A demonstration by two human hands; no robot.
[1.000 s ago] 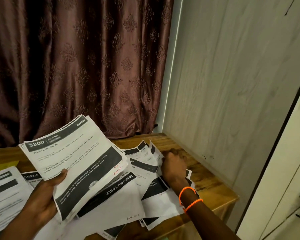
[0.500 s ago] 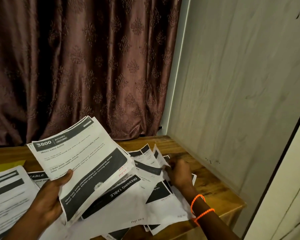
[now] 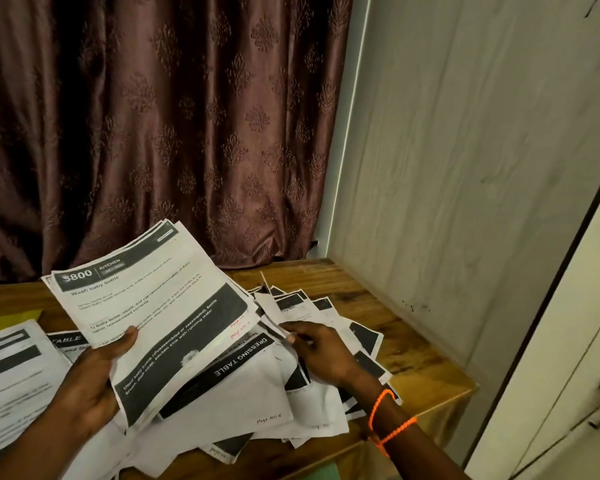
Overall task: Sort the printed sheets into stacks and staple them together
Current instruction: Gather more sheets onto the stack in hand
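While the left hand [image 3: 90, 386] grips a small sheaf of white printed sheets with black header bands [image 3: 153, 317], thumb curled over the front of the top page and fingers hidden behind, the sheaf is held tilted above the table, and its top page reads "KITCHEN" and "Wash baby bottle"; just right of it the right hand [image 3: 321, 353] reaches into a loose, fanned heap of similar black-and-white printed sheets [image 3: 257, 396], thumb and fingertips pinching the edge of one sheet near the middle of the heap; one page in the heap shows the heading "DRESSING TABLE", and several carry small handwritten page notes at a corner; the heap lies on a brown wooden table [image 3: 413, 344], spread toward its right corner; at the left edge of the view another pile of white printed pages [image 3: 11, 372] rests on the same table, with a yellow sheet or envelope [image 3: 9, 320] partly showing behind it; two thin orange bead bracelets [image 3: 388, 419] circle the right wrist; behind the table hangs a dark brown patterned curtain [image 3: 153, 126], and to the right stands a pale grey wood-grain panel [image 3: 482, 150].
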